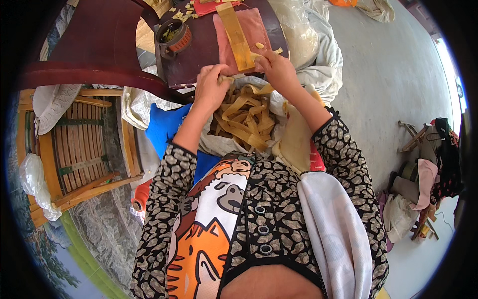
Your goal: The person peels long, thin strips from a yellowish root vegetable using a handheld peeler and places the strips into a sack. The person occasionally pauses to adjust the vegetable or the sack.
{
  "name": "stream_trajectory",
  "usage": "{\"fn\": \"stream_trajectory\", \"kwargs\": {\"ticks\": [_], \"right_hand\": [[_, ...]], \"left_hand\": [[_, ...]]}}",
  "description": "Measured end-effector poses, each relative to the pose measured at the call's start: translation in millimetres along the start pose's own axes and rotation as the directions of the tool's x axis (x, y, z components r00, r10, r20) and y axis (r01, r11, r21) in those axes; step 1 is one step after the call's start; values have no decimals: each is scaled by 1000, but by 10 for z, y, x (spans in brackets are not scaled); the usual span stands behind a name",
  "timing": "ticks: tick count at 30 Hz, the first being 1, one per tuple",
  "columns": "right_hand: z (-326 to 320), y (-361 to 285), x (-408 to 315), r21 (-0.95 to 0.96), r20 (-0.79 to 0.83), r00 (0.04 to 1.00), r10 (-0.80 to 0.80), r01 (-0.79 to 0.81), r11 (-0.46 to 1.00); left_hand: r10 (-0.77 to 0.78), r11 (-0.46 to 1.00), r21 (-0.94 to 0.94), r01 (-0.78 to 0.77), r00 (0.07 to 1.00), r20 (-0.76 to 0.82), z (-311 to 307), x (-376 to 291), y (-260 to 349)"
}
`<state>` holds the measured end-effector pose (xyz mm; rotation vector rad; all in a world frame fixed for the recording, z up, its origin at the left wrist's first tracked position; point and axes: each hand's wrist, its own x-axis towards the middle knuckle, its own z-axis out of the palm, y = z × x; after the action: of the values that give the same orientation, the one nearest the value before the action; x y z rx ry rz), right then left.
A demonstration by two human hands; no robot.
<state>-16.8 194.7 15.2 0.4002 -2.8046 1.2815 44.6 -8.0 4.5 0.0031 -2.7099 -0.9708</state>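
Note:
My left hand (212,85) pinches a small pale piece (226,78) between thumb and fingers, just above an open white sack (220,144). A heap of tan ribbon-like strips (248,117) fills the sack's mouth. My right hand (279,70) grips a pale yellowish strip (255,56) at the near end of a flat wooden board (235,35). Under the board lies a pink cloth (257,26) on a dark table (203,48). Whether the pieces in my two hands are joined cannot be told.
A brown mug (175,37) stands left of the cloth, near pale chips (181,15). A dark red wooden chair (93,71) is at the left, by a slatted bamboo seat (80,145). Plastic bags (298,33) crowd the table's right edge. Clothes (425,179) are piled far right.

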Motion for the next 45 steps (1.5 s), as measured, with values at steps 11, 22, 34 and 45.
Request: {"fn": "stream_trajectory", "kwargs": {"ticks": [11,22,34,45], "right_hand": [[128,-645,-850,210,-149,806,-574,592,778],[62,-617,-692,291,-115,932,-343,361,886],[12,-730,-672,700,234,966,-109,-90,709],[-684,-1136,-602,-75,-103,784,-612,608,791]], "left_hand": [[61,-331,-668,667,721,690,22,-605,342],[-140,657,-561,504,813,566,-100,-539,495],[337,880,-238,-411,894,-295,-257,-424,592],[72,151,-979,137,986,149,-732,-382,863]]}}
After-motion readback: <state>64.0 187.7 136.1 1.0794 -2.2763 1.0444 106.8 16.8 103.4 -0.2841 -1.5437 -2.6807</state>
